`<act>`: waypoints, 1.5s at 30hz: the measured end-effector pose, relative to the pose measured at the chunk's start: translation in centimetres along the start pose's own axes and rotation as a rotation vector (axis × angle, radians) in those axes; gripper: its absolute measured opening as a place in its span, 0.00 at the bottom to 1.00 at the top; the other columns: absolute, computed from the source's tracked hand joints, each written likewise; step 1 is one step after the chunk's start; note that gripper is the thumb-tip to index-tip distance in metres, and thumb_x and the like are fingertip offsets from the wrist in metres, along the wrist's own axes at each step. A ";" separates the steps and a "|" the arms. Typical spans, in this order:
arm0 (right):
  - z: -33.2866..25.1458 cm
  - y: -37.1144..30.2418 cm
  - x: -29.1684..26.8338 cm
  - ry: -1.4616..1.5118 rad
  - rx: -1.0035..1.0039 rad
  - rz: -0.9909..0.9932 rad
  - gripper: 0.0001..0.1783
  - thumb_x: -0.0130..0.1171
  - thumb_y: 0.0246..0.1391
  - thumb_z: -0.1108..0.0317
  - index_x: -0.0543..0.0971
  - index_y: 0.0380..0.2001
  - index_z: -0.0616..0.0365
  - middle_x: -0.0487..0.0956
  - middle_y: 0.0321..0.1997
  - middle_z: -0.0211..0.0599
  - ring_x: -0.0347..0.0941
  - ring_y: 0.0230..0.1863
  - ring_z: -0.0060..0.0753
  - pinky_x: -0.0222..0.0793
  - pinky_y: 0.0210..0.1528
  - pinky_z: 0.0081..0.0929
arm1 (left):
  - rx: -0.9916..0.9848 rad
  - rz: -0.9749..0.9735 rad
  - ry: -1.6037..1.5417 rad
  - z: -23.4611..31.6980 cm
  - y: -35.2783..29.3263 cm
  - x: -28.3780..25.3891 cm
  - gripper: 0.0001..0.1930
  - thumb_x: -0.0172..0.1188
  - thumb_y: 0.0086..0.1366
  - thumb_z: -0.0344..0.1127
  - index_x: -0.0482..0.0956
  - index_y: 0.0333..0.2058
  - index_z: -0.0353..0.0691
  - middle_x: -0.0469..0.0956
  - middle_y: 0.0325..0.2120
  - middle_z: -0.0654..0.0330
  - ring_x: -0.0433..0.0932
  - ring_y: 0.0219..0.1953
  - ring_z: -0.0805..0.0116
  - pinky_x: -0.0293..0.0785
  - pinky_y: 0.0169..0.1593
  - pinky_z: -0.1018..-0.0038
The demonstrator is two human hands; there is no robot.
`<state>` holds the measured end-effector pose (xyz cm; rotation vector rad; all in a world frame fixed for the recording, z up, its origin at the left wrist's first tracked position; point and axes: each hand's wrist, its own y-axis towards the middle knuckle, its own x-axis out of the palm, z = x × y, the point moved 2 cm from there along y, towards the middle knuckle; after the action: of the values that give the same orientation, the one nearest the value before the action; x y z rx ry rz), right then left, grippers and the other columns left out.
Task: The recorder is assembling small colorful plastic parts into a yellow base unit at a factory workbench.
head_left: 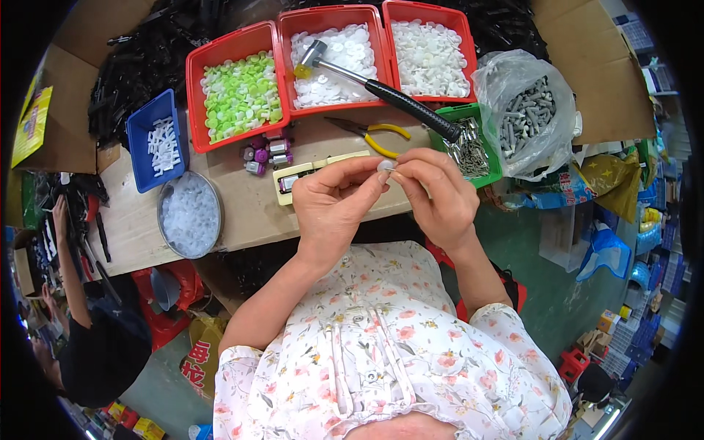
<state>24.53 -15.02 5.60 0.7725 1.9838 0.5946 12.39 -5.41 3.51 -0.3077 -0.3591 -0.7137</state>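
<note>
Blouse (396,323): nearest in head view; thin white cloth, coral floral print, on the near side of the middle red bin (323,108).
Bins: rectangular plastic. Middle one holds smooth white discs (352,55); left red bin (192,103) green and white caps; right red bin (429,10) small white parts.
Hammer (414,108): textured black grip, metal shaft, yellow face; lies over middle bin, handle slanting out rightward.
Pliers (370,130): yellow handles, just nearside of middle bin.
Far left of it: blue bin (136,147), white parts; round metal bowl (219,220), translucent pieces.
Right of it: green tray (496,174), metal pins; crinkled clear bag (490,81), grey parts.
Table (253,205): flat tan top under the bins.
Room: green floor (543,293); co-worker (106,352) well left of middle bin.
Left hand (326,205): thumb and index pinched on small piece (386,167).
Right hand (445,199): fingertips pinched narrow on same piece.
Small piece: round, whitish, nearside of middle bin, between both hands; finer detail too small to tell.
</note>
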 end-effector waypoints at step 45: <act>1.2 0.5 5.3 0.285 0.103 -0.321 0.10 0.66 0.45 0.81 0.83 0.34 0.63 0.76 0.40 0.42 0.76 0.40 0.38 0.72 0.42 0.30 | 0.673 0.047 0.943 2.0 -1.1 -7.0 0.21 0.75 0.47 0.26 0.84 0.44 0.35 0.81 0.39 0.56 0.78 0.43 0.60 0.74 0.46 0.68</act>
<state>23.60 -10.75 2.29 0.4307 2.3554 0.4315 6.35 -1.35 2.53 0.6526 0.3175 -0.5821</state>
